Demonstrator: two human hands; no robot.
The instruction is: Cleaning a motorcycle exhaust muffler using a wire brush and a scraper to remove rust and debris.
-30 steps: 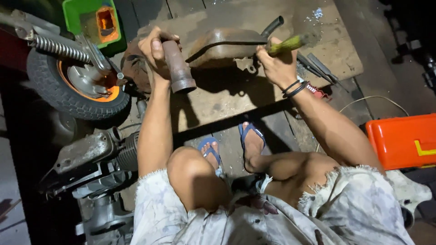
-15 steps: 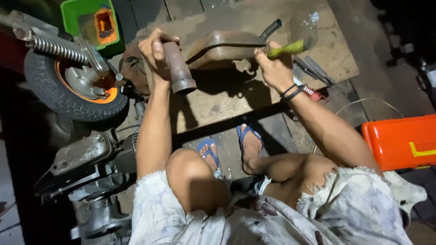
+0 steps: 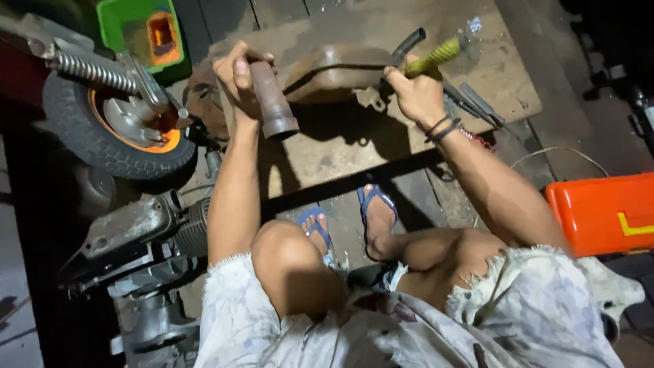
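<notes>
My left hand (image 3: 235, 76) grips a rusty metal pipe (image 3: 274, 105) whose open end points down toward me. My right hand (image 3: 417, 92) holds a tool with a yellow-green handle (image 3: 436, 56) raised above a rusty brown metal tank-like part (image 3: 337, 71) with a black tube (image 3: 407, 46) sticking out. The part lies on a worn wooden board (image 3: 354, 146). I am squatting, with my knees and blue sandals (image 3: 376, 204) below the board's edge.
A small wheel with an orange hub (image 3: 126, 126) and a coil spring (image 3: 88, 71) stand at the left. Engine parts (image 3: 136, 232) lie at lower left. A green crate (image 3: 139, 31) is at the top left, an orange box (image 3: 603, 211) at the right, and hand tools (image 3: 473, 102) on the board.
The view has shifted slightly. My right hand with the green-handled tool has risen a little above the tank; my left hand keeps the pipe in the same place.
</notes>
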